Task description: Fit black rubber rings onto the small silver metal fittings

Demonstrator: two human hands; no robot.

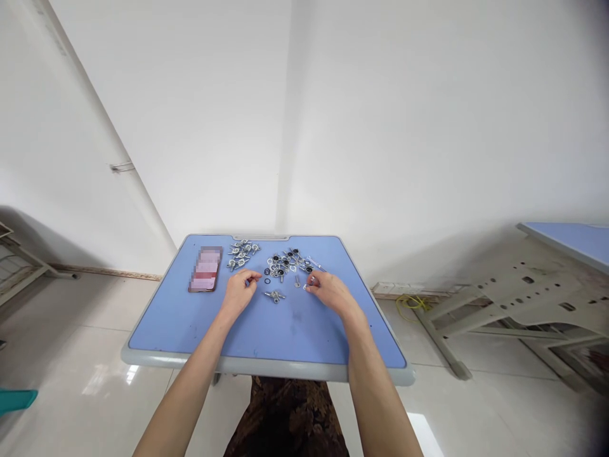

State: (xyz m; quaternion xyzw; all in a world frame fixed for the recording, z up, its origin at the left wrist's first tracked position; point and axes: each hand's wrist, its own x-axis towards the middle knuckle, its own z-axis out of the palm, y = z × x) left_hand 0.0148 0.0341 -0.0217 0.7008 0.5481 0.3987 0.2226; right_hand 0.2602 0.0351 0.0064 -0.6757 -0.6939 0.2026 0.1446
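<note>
My left hand [242, 289] rests low over the blue table, left of two small black rings [267, 281], its fingers bent together; whether they hold anything is too small to tell. At the right, my right hand [327, 289] has its fingertips around something small and metallic beside a loose screw [297, 281]. Between and beyond both hands lies a loose pile of metal and black parts [281, 261]. One metal assembly [275, 296] lies nearer the front, between my hands. Several similar assemblies [242, 252] sit grouped at the back left.
A phone [206, 270] lies on the left of the blue table [285, 346]. Behind stands a white wall [380, 139]. To the right are another desk [571, 238] and a yellow cable [412, 308] on the floor. A teal object [16, 400] shows at far left.
</note>
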